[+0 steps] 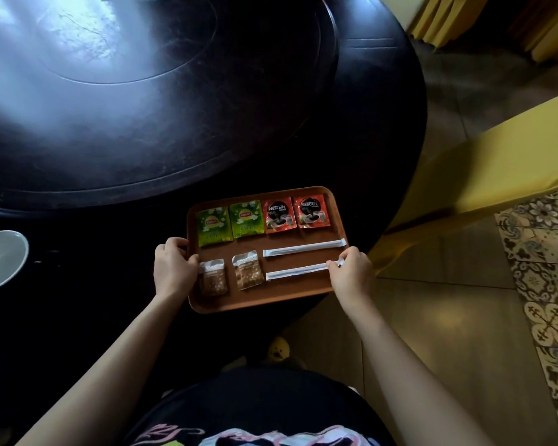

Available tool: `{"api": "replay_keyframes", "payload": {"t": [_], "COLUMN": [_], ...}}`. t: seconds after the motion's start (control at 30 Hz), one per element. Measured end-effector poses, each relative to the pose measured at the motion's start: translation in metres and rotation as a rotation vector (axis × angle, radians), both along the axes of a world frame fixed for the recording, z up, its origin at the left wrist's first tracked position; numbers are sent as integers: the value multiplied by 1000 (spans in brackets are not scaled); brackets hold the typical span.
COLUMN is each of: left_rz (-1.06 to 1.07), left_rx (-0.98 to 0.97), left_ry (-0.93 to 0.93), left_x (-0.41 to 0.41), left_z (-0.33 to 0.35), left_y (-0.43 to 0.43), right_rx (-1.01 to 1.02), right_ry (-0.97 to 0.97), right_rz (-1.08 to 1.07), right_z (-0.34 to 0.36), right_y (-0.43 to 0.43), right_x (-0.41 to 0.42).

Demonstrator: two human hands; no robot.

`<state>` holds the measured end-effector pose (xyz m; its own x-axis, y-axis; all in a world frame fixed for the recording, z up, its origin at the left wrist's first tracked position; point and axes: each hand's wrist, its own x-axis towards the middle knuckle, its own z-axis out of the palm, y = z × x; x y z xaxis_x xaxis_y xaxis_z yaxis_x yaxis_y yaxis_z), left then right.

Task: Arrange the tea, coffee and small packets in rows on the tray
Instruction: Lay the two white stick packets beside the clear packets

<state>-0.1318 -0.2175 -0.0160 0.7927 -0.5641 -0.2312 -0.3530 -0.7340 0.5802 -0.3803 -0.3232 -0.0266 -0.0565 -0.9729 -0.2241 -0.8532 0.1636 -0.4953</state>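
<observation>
Holding the tray [258, 304] by its side edges, left hand [173, 268] and right hand [351, 272] gripped tight; rows looked done, maybe straighten next.

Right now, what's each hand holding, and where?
Both grip the tray: left hand on its left rim, right hand on its right rim, fingers touching the lower white stick packet.

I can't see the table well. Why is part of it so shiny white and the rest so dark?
In the head view, light glares off the far left of the table; its near part around the tray sits in deep shadow, and the wide lens bends the edges.
</observation>
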Motion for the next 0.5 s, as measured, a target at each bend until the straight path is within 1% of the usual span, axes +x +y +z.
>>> {"api": "replay_keyframes", "payload": {"t": [0.1,0.17,0.3,0.5], "left_rz": [22,27,34,46], "left_rx": [6,20,36,30], "left_ry": [21,36,57,76], "left_x": [3,3,3,5], "left_z": [-3,-3,-4,-3], "left_y": [2,3,5,7], "right_rx": [-7,-32,-144,-51], "right_ry": [43,12,-84,-115], "right_rz": [34,27,30,147], "right_z": [0,0,-3,-8], "right_y": [-1,-4,-16,-30], "right_x": [0,-3,-17,-27]}}
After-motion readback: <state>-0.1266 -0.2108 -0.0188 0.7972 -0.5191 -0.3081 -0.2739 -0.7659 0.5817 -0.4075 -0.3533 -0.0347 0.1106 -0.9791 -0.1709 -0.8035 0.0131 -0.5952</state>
